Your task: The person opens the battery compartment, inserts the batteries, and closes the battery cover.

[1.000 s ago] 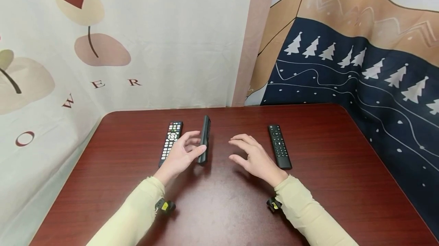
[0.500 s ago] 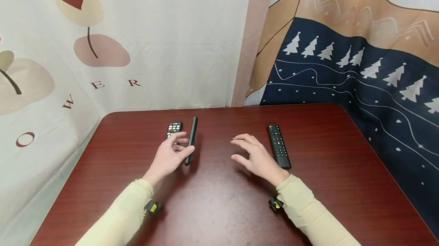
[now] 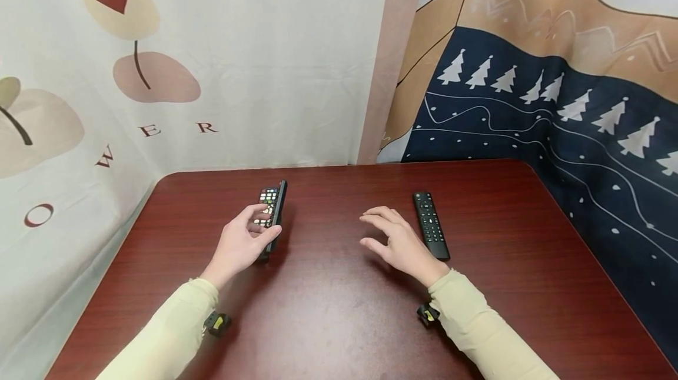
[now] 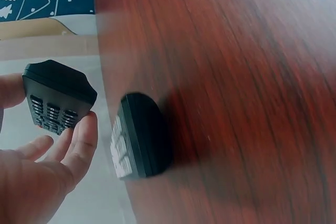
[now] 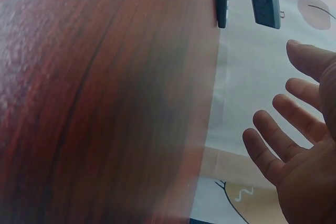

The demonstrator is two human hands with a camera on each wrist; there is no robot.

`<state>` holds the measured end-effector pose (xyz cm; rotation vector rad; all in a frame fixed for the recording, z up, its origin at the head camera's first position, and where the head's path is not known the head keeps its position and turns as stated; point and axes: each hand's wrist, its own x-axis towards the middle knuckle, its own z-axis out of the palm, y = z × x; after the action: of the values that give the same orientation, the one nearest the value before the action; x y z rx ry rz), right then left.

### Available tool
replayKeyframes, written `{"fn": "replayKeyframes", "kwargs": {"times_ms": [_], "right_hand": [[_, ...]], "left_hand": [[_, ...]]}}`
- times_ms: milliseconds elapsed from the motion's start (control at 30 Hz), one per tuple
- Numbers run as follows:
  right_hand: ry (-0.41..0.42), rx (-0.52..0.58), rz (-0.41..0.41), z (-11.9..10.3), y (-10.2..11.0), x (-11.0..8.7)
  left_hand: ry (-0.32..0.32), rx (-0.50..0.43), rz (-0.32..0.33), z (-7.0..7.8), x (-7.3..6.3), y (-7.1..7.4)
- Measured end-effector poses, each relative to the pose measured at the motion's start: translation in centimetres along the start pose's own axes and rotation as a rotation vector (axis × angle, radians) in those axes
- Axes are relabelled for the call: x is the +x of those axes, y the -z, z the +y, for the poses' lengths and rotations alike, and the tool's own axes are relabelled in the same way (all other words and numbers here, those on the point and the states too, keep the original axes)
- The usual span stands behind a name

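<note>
My left hand (image 3: 238, 246) pinches a black remote control (image 3: 281, 206) by its sides, thumb on the near side. That remote is turned on its edge and held above the table; in the left wrist view its dark buttons (image 4: 52, 114) face the hand. Just beneath and left of it lies a second remote with white buttons (image 3: 268, 196), partly covered by the hand and the held remote. My right hand (image 3: 401, 246) hovers with relaxed, spread fingers and holds nothing. A third black remote (image 3: 431, 224) lies face up right beside it.
The dark red wooden table (image 3: 339, 321) has rounded far corners. Behind it hangs a pale curtain (image 3: 286, 74) with printed shapes and letters, and a navy cloth (image 3: 492, 115) with white trees is at the right. Both wrists carry small black devices.
My left hand has carried the held remote leftward, from well right of the white-buttoned remote to over its right side. The right hand has barely moved.
</note>
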<state>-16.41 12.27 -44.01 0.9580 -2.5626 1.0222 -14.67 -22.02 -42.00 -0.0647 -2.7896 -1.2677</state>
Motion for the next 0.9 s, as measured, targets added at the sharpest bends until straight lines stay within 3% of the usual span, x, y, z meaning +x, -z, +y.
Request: {"fn": "replayKeyframes", "kwargs": {"times_ms": [400, 900], "right_hand": [[-0.034, -0.001, -0.001, 0.3, 0.0, -0.1], [-0.065, -0.018, 0.032, 1.3, -0.4, -0.4]], "left_hand": [[-0.044, 0.095, 0.049, -1.6, 0.1, 1.6], [0.032, 0.203, 0.056, -3.5, -0.2, 3.5]]}}
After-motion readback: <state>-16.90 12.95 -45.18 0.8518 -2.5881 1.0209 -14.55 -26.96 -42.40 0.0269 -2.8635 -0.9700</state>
